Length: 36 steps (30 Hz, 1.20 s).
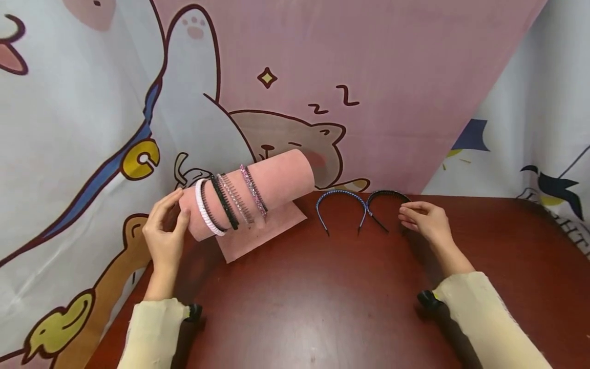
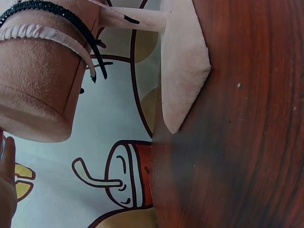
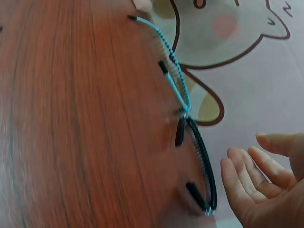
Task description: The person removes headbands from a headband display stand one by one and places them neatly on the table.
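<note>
Near the far left corner of the desk (image 1: 313, 307), my left hand (image 1: 165, 225) grips the end of the pink stand (image 1: 288, 177), likely to steady it under its four headbands (image 1: 250, 187). Rightward along the far edge, the blue headband (image 1: 341, 191) and black headband (image 1: 389, 192) touch, apparently placed within reach of my right hand (image 1: 428, 220), relaxed and holding nothing.

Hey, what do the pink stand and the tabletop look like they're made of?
Pink stand: probably plush, velvety fabric, matte, judging by its fuzzy nap. Tabletop: glossy wood or wood-look laminate; it shows dark grain streaks and reflects light.
</note>
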Each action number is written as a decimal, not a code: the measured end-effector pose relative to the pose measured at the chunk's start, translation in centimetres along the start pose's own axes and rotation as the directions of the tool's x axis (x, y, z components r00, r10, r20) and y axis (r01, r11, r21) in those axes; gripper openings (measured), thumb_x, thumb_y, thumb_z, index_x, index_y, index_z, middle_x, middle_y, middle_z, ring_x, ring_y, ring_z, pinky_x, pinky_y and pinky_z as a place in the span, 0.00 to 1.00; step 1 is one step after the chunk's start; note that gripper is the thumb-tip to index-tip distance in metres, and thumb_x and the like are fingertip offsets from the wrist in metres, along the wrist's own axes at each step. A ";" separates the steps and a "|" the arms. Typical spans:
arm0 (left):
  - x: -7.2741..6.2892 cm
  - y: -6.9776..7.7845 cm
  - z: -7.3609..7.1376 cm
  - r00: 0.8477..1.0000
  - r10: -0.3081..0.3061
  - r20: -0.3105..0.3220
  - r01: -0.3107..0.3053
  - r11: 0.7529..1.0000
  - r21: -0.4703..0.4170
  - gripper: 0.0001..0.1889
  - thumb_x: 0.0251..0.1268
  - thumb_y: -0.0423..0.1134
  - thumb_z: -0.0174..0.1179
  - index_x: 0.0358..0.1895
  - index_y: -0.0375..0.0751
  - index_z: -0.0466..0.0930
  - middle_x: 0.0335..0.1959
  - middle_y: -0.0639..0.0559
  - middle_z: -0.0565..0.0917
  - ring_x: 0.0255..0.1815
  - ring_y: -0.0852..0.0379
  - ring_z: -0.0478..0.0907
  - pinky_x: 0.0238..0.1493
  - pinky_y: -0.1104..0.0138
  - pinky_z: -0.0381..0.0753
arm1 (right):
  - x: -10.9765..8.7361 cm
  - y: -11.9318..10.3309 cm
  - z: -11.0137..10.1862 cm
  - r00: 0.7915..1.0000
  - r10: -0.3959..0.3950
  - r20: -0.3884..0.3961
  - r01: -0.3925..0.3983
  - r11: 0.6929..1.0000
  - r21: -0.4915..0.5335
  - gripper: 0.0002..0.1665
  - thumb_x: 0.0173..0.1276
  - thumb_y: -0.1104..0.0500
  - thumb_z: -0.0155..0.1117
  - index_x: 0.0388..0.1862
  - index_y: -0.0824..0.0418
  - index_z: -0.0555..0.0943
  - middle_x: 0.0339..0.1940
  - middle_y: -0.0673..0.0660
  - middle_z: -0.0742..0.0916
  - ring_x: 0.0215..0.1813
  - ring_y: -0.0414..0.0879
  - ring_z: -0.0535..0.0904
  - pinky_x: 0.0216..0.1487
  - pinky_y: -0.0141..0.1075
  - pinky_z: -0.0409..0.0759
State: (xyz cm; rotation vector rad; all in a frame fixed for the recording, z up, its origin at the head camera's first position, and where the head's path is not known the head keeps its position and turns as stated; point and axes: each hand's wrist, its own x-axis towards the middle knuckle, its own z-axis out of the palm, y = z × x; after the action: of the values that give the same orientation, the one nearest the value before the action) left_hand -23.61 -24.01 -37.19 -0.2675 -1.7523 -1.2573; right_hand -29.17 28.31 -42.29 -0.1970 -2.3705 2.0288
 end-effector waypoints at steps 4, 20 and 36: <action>0.3 0.0 0.1 1.000 -0.001 -0.005 0.001 1.000 -0.004 0.17 0.59 0.27 0.64 0.53 0.27 0.83 0.54 0.32 0.84 0.57 0.63 0.82 0.59 0.74 0.80 | 0.0 -1.0 1.0 0.999 -0.035 0.020 0.034 0.999 0.042 0.10 0.73 0.62 0.60 0.50 0.64 0.78 0.30 0.36 0.87 0.34 0.30 0.87 0.42 0.28 0.87; 0.5 -1.1 0.3 1.000 -0.002 -0.015 0.001 0.997 -0.079 0.17 0.60 0.27 0.64 0.53 0.27 0.83 0.54 0.36 0.85 0.57 0.59 0.82 0.55 0.77 0.81 | -1.0 -2.1 6.0 0.993 -0.106 0.059 0.110 0.993 -0.054 0.26 0.72 0.59 0.62 0.62 0.76 0.74 0.33 0.32 0.85 0.39 0.24 0.83 0.48 0.26 0.85; 0.2 -0.7 0.2 1.000 -0.022 -0.006 0.021 0.993 -0.113 0.17 0.60 0.27 0.64 0.53 0.27 0.83 0.55 0.39 0.85 0.57 0.58 0.82 0.54 0.77 0.82 | -1.8 -1.9 13.8 0.974 -0.207 0.088 0.218 0.964 -0.152 0.18 0.68 0.55 0.68 0.53 0.62 0.85 0.52 0.62 0.88 0.43 0.28 0.81 0.50 0.28 0.84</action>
State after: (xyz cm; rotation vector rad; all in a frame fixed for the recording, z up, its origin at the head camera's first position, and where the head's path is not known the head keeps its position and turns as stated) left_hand -24.31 -24.24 -37.45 -0.3097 -1.6848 -1.3732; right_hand -28.78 14.29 -42.48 0.1266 -2.4748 1.7811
